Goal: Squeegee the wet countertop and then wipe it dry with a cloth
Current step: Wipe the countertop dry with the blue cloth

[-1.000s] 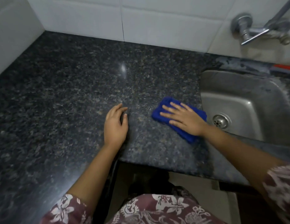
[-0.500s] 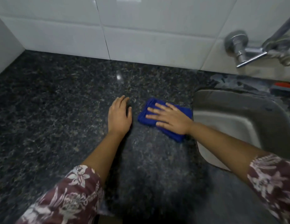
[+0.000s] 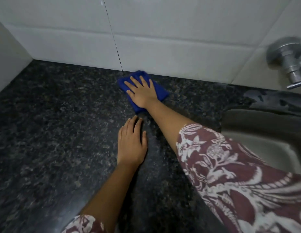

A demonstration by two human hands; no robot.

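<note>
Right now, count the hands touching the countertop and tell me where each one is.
2. The right hand presses flat on the blue cloth at the back, by the tiled wall. The left hand lies flat on the bare countertop, nearer the person.

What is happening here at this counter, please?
A person is wiping a dark granite countertop with a folded blue cloth. The right hand presses flat on the cloth at the back, close to the white tiled wall. The left hand rests flat on the counter, nearer the person. A steel sink and a tap are on the right.
</note>
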